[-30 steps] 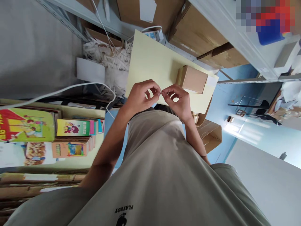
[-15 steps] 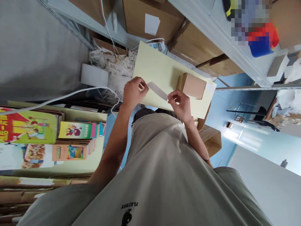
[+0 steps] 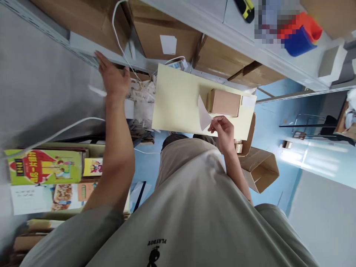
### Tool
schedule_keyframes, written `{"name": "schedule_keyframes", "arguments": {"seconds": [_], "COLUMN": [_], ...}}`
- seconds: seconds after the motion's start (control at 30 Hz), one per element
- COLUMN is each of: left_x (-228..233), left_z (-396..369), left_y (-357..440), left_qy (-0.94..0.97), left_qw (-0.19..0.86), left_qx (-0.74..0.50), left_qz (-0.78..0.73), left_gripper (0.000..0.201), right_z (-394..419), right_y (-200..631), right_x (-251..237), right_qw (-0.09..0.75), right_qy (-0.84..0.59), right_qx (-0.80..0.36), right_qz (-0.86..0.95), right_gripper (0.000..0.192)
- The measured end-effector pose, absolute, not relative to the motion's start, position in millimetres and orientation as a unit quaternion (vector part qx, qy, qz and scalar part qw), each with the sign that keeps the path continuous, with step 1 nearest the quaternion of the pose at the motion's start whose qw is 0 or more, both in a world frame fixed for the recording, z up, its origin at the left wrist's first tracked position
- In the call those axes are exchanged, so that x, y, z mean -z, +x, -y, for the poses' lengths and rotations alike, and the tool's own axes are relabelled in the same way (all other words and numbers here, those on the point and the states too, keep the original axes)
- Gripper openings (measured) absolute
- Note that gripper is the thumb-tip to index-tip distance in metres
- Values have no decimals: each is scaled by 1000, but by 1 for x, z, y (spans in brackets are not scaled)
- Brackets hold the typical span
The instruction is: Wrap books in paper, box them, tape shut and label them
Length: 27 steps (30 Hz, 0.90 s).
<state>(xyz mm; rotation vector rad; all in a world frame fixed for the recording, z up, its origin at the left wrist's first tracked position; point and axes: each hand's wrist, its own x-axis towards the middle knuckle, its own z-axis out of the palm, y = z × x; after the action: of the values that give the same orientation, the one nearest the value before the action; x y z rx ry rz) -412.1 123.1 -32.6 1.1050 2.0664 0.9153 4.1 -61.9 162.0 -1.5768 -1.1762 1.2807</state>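
Note:
My right hand (image 3: 224, 129) pinches the lower corner of a white paper label (image 3: 204, 115), which curls upward over the pale yellow tabletop (image 3: 175, 100). Just beyond the label, a closed brown cardboard box (image 3: 226, 102) lies on that tabletop. My left hand (image 3: 114, 79) reaches out to the far left, its fingers extended and thumb apart, with nothing visible in it. Beside its wrist is a blurred white strip (image 3: 97, 91), apart from the fingers as far as I can see. A heap of white paper scraps (image 3: 143, 100) lies between that hand and the tabletop.
Large cardboard boxes (image 3: 167, 33) line the shelf behind the tabletop. A white cable (image 3: 114, 27) hangs at the left. Colourful booklets (image 3: 47, 167) lie on the lower left surface. An open carton (image 3: 261, 170) sits on the blue floor. A yellow-black cutter (image 3: 246, 9) rests up high.
My left hand has let go of the white strip's end and swung up and left, opening. My right hand moved slightly right and down, keeping a white label that now hangs curled.

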Motion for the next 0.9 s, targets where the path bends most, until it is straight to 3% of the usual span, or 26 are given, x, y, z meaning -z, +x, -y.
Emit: {"name": "schedule_keyframes", "arguments": {"seconds": [0.13,0.37,0.63,0.8,0.9], "left_x": [-20,-113,-108,-94,-88], "left_z": [-79,13,10,1,-6], "left_y": [-300,-130,-46,-5,11], "left_qy": [525,584,556,474,400], "left_qw": [350,485,532,557,571], "left_qx": [-435,-475,-454,-456,-471], "left_qz": [-643,-445,-449,-507,-540], "left_gripper": [60,48,45,56,65], "right_z": [57,42,27,12,0], "right_y": [20,62,124,165,197], "right_x": [-149,-143,-127,-124,-117], "right_qw": [412,431,445,434,430], "right_qy": [-642,-646,-605,-565,-591], "right_qx": [-480,-466,-500,-554,-528], "right_qz": [432,425,432,430,432], "right_gripper": [39,40,52,57,53]}}
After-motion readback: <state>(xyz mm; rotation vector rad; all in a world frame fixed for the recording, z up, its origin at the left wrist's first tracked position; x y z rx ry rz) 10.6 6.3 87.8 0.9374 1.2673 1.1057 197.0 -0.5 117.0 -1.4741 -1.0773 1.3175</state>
